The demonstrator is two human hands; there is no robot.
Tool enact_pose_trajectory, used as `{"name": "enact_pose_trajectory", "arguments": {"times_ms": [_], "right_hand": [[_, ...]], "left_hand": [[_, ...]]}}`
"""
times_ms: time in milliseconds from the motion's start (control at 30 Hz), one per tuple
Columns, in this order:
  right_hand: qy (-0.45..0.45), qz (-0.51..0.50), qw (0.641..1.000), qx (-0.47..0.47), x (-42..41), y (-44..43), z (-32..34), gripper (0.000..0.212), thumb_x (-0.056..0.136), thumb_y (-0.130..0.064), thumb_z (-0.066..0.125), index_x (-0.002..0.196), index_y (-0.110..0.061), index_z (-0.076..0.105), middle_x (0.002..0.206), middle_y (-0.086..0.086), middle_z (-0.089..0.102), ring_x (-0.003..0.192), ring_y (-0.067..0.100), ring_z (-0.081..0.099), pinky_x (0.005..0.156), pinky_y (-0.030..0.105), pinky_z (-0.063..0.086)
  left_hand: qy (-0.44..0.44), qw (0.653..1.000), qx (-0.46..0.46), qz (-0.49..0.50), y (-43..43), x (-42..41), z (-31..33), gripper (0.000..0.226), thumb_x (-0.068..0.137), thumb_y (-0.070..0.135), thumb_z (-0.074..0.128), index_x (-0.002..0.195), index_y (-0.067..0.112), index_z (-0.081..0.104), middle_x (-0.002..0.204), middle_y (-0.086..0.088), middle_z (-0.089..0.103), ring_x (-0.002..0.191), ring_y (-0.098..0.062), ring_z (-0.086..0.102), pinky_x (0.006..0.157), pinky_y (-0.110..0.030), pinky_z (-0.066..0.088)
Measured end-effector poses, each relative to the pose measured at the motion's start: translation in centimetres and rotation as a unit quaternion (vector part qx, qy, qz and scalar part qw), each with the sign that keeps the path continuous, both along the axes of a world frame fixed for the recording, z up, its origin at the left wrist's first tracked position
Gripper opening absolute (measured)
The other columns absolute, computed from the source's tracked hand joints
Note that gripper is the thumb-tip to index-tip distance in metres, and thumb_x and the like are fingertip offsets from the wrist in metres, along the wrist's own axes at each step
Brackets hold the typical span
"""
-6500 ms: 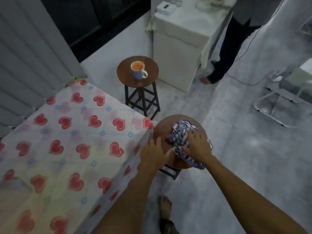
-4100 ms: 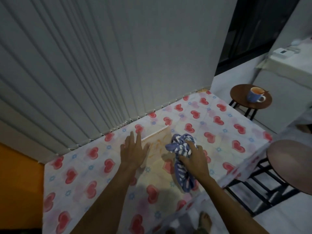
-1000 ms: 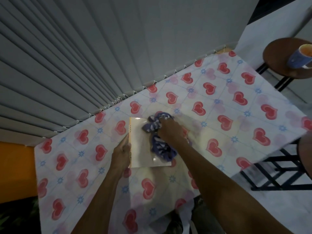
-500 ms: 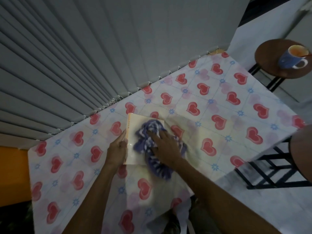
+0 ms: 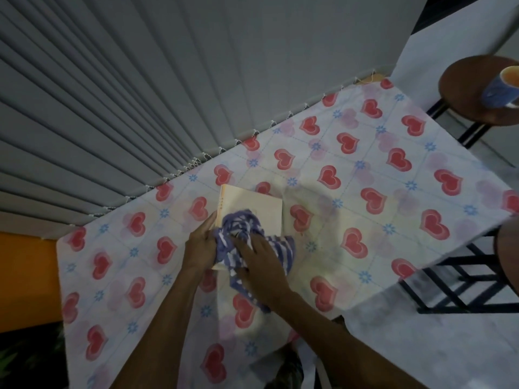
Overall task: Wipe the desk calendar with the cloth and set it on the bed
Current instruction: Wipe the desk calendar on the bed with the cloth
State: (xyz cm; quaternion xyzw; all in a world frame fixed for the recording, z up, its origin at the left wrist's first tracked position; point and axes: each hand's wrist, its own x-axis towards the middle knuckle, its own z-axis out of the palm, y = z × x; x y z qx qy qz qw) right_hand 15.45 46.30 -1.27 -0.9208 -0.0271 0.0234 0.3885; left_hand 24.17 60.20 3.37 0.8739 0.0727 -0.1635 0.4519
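The cream desk calendar point(image 5: 254, 204) lies flat on the bed point(image 5: 365, 214), which has a white sheet with red hearts. My left hand point(image 5: 200, 247) grips the calendar's left edge near its lower corner. My right hand point(image 5: 259, 261) presses the bunched blue-and-white striped cloth point(image 5: 244, 228) onto the calendar's lower half. The cloth's tail hangs off the calendar toward me. The calendar's near part is hidden under the cloth and both hands.
Grey vertical blinds point(image 5: 168, 80) run along the bed's far side. A round wooden stool point(image 5: 471, 91) at the upper right carries a blue mug point(image 5: 502, 88). A second stool's rim point(image 5: 508, 256) shows at the right edge. An orange panel point(image 5: 25, 276) stands to the left.
My right hand has drawn the cloth down the calendar toward me, baring its upper part. My left hand has slid lower along the left edge.
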Motion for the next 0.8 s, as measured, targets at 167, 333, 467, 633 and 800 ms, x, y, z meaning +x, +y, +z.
{"name": "enact_pose_trajectory", "arguments": {"times_ms": [167, 333, 467, 633, 800], "right_hand": [[0.003, -0.043, 0.999, -0.031, 6.6, -3.1, 0.4, 0.058, 0.096, -0.018, 0.051, 0.152, -0.019, 0.036, 0.143, 0.021, 0.047, 0.120, 0.039, 0.052, 0.088, 0.044, 0.046], [0.065, -0.099, 0.992, -0.032, 11.8, -6.2, -0.2, 0.057, 0.095, -0.028, 0.051, 0.150, -0.023, 0.035, 0.145, 0.017, 0.047, 0.126, 0.041, 0.048, 0.095, 0.052, 0.048], [0.060, -0.090, 0.987, -0.117, 10.4, -7.3, -1.1, 0.054, 0.094, -0.027, 0.054, 0.146, -0.023, 0.039, 0.140, 0.016, 0.050, 0.127, 0.039, 0.046, 0.088, 0.047, 0.049], [0.046, -0.102, 0.983, -0.143, 8.6, -8.2, -1.5, 0.052, 0.091, -0.022, 0.056, 0.142, -0.024, 0.045, 0.137, 0.012, 0.052, 0.125, 0.038, 0.048, 0.093, 0.045, 0.045], [0.015, -0.052, 0.992, -0.112, 12.8, -4.5, 1.7, 0.049, 0.091, -0.020, 0.054, 0.139, -0.024, 0.048, 0.137, 0.013, 0.054, 0.121, 0.039, 0.049, 0.093, 0.048, 0.045]], "left_hand": [[0.001, 1.000, 0.015, -0.005, -0.3, 0.9, 0.2, 0.046, 0.102, 0.012, 0.042, 0.143, 0.032, 0.050, 0.096, -0.003, 0.068, 0.073, -0.019, 0.059, 0.070, -0.032, 0.047], [0.017, 0.999, -0.019, 0.029, -0.7, -0.3, 0.0, 0.045, 0.101, 0.016, 0.043, 0.142, 0.032, 0.051, 0.075, -0.011, 0.067, 0.063, -0.028, 0.059, 0.063, -0.037, 0.052], [0.027, 0.998, -0.001, 0.061, -1.1, -0.9, -0.6, 0.045, 0.099, 0.014, 0.043, 0.141, 0.030, 0.053, 0.116, 0.000, 0.067, 0.088, -0.016, 0.064, 0.075, -0.029, 0.053], [0.065, 0.993, -0.028, 0.095, -0.8, -1.2, -1.1, 0.047, 0.099, 0.013, 0.043, 0.141, 0.032, 0.052, 0.114, -0.001, 0.066, 0.092, -0.022, 0.063, 0.066, -0.027, 0.049], [0.062, 0.993, -0.076, 0.070, -0.7, -0.8, -0.6, 0.046, 0.100, 0.009, 0.047, 0.137, 0.036, 0.052, 0.077, -0.002, 0.058, 0.065, -0.018, 0.054, 0.062, -0.032, 0.047]]}}
